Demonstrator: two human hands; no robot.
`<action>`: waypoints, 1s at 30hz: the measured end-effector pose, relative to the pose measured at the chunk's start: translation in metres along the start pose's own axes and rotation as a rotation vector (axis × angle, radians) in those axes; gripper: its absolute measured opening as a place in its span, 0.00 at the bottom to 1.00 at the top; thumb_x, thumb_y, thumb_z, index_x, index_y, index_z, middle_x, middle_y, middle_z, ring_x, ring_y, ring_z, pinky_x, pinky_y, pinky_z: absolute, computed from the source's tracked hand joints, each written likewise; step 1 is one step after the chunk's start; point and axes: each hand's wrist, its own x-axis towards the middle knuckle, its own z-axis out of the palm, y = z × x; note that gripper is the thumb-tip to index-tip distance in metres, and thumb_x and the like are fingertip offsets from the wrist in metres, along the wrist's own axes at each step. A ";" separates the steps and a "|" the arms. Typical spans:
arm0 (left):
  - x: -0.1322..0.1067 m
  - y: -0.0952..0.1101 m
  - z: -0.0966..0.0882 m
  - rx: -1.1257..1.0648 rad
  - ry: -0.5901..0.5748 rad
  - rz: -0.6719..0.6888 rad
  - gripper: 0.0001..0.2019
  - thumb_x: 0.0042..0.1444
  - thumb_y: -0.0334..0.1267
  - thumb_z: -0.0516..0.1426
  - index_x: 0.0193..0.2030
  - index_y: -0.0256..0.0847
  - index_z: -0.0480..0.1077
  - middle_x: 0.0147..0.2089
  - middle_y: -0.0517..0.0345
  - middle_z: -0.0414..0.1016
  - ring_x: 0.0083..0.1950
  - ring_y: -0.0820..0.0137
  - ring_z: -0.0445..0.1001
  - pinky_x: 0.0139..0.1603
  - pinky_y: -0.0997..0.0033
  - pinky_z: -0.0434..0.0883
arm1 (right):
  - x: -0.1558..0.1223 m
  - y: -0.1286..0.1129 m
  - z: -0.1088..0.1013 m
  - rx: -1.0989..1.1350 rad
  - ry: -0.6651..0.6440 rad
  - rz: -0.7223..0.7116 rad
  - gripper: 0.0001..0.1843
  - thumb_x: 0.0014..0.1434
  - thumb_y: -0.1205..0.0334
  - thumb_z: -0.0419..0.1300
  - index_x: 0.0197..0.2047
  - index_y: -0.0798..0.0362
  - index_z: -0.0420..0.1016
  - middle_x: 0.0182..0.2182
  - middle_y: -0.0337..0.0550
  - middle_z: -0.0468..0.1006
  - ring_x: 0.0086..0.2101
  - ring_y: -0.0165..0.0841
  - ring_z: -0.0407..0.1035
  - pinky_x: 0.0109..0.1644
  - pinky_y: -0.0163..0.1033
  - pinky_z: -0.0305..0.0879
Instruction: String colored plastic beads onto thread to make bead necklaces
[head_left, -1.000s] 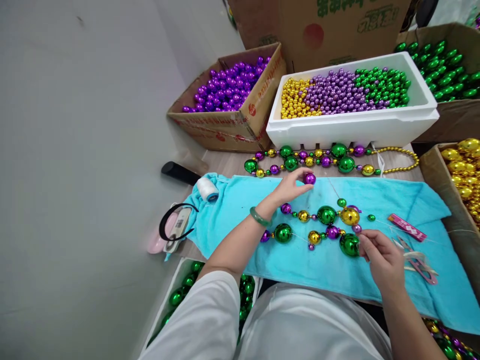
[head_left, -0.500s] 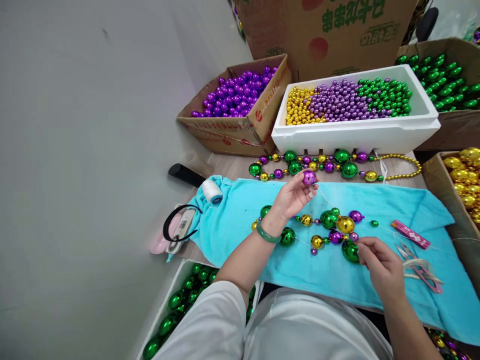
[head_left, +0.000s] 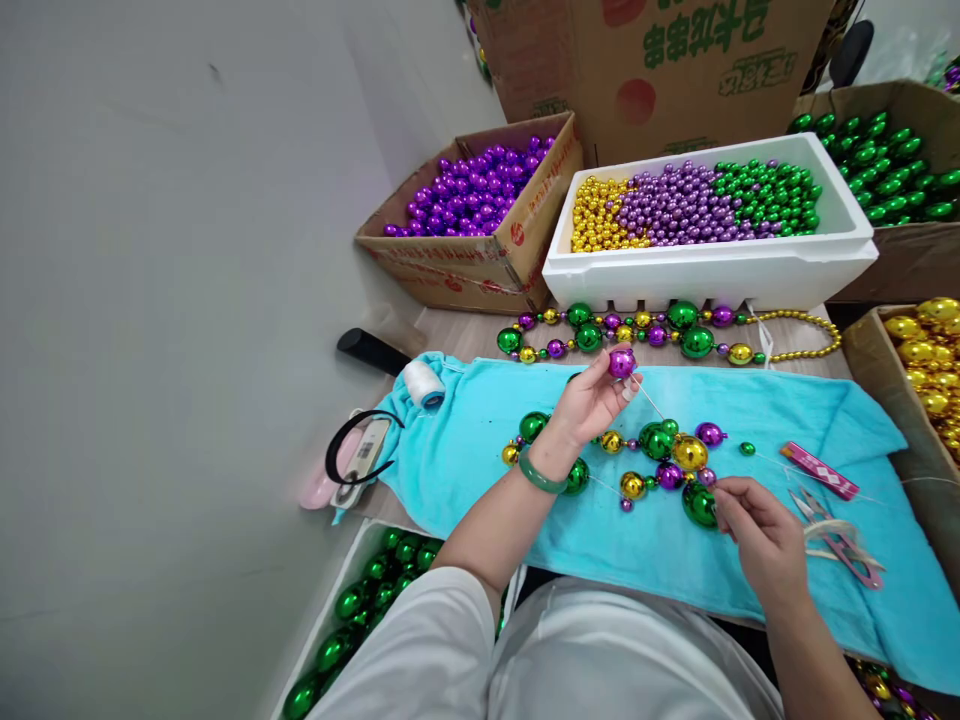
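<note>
My left hand (head_left: 589, 405), a green bangle at its wrist, pinches a shiny purple bead (head_left: 622, 363) above the blue towel (head_left: 480, 440). A taut pale string (head_left: 649, 398) slants from this bead to a small green bead (head_left: 670, 426) in the strand below. My right hand (head_left: 761, 535) is closed at the right edge of a large green bead (head_left: 699, 504), its fingertips against it. Between the hands lie gold, purple and green beads, including a large gold bead (head_left: 689, 452). Part of the strand is hidden behind my left wrist.
A beaded necklace (head_left: 697, 342) lies behind the towel, before a white foam box (head_left: 709, 268) of small beads. Scissors (head_left: 844, 545), a pink packet (head_left: 819, 470) and a loose green bead (head_left: 747, 449) lie right. A thread spool (head_left: 424, 384) stands left. Cardboard boxes (head_left: 450, 270) of beads surround the table.
My left hand has lowered very slightly with the purple bead, which has turned a little. My right hand stays at the large green bead.
</note>
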 end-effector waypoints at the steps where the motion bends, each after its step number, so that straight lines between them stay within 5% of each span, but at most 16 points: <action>1: 0.000 -0.001 0.000 -0.021 0.015 -0.010 0.12 0.63 0.42 0.53 0.42 0.37 0.73 0.36 0.55 0.77 0.36 0.75 0.76 0.43 0.73 0.72 | 0.000 0.000 0.000 -0.001 -0.007 -0.001 0.11 0.57 0.54 0.62 0.34 0.54 0.75 0.19 0.36 0.65 0.22 0.27 0.58 0.24 0.34 0.54; 5: 0.001 -0.007 0.001 -0.080 0.054 -0.015 0.13 0.59 0.45 0.58 0.33 0.36 0.71 0.33 0.56 0.75 0.35 0.75 0.75 0.39 0.74 0.72 | 0.000 0.002 0.001 -0.016 -0.040 0.007 0.11 0.58 0.54 0.61 0.33 0.54 0.75 0.20 0.36 0.65 0.22 0.27 0.58 0.24 0.33 0.54; 16: -0.004 -0.010 0.010 -0.170 0.109 -0.041 0.10 0.62 0.39 0.54 0.34 0.33 0.70 0.32 0.53 0.76 0.35 0.74 0.76 0.37 0.76 0.73 | 0.000 0.003 0.001 0.015 -0.002 0.024 0.11 0.56 0.54 0.62 0.34 0.54 0.75 0.19 0.36 0.65 0.22 0.27 0.57 0.23 0.34 0.53; 21: -0.008 -0.016 0.008 -0.049 0.055 0.049 0.03 0.56 0.34 0.58 0.37 0.37 0.69 0.33 0.58 0.75 0.37 0.73 0.77 0.41 0.73 0.73 | 0.000 0.004 0.000 0.007 0.003 0.026 0.11 0.57 0.54 0.62 0.34 0.54 0.75 0.19 0.35 0.65 0.22 0.27 0.57 0.23 0.33 0.53; 24: -0.015 -0.023 0.011 0.089 -0.029 0.100 0.12 0.48 0.31 0.63 0.41 0.40 0.69 0.36 0.60 0.75 0.38 0.71 0.78 0.43 0.71 0.72 | 0.001 0.004 -0.001 0.004 -0.008 0.022 0.11 0.57 0.53 0.62 0.34 0.54 0.75 0.19 0.35 0.65 0.22 0.27 0.58 0.23 0.33 0.54; 30: -0.026 -0.037 0.021 0.208 -0.050 0.104 0.13 0.47 0.39 0.66 0.38 0.37 0.73 0.32 0.58 0.74 0.33 0.74 0.74 0.35 0.74 0.70 | 0.006 0.000 0.000 0.041 -0.010 0.038 0.12 0.56 0.53 0.63 0.36 0.54 0.73 0.19 0.37 0.70 0.20 0.28 0.63 0.22 0.33 0.59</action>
